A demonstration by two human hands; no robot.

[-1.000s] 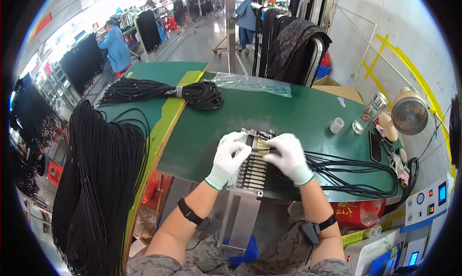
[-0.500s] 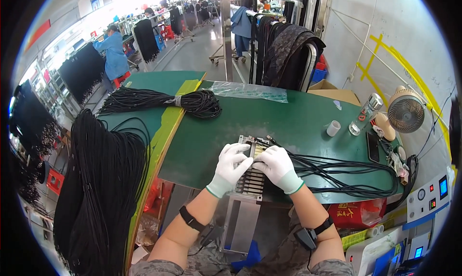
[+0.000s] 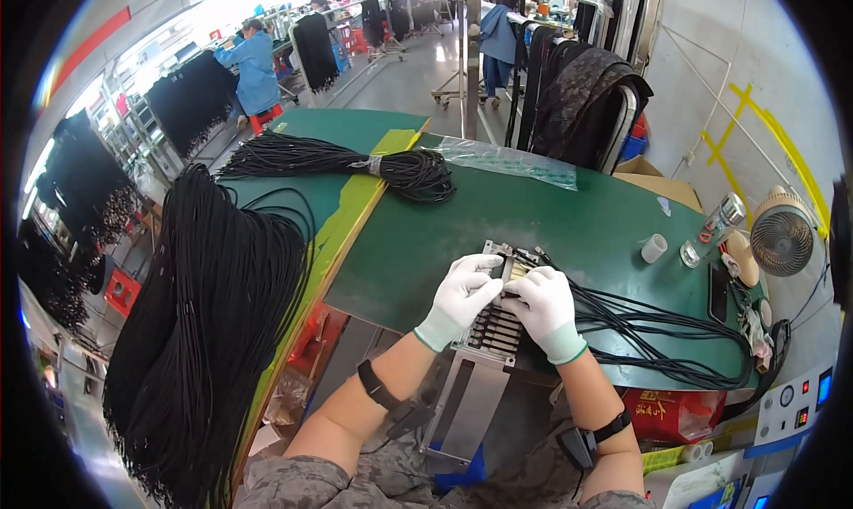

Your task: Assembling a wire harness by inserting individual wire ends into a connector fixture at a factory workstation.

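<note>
Head view: L hand (image 3: 464, 298) & R hand (image 3: 544, 303), both in white gloves w/ green cuffs, are close tog. over upper-mid part of metal fixture (image 3: 494, 333), fingertips nearly meeting; can't tell if either is gripping anything, as fingers hide the spot. Fixture sits at near edge of green table (image 3: 418, 251), w/ a row of dark, slim pcs across it, below the hands. Blk cables (image 3: 613, 303) run R from fixture area, looping on table. Far L on table: tied blk cable bundle (image 3: 333, 158); nearer, a big blk cable pile (image 3: 204, 314) hangs down. R end of table: white roll (image 3: 654, 248), clear bottle (image 3: 713, 229), phone (image 3: 717, 291), round fan (image 3: 782, 241).
</note>
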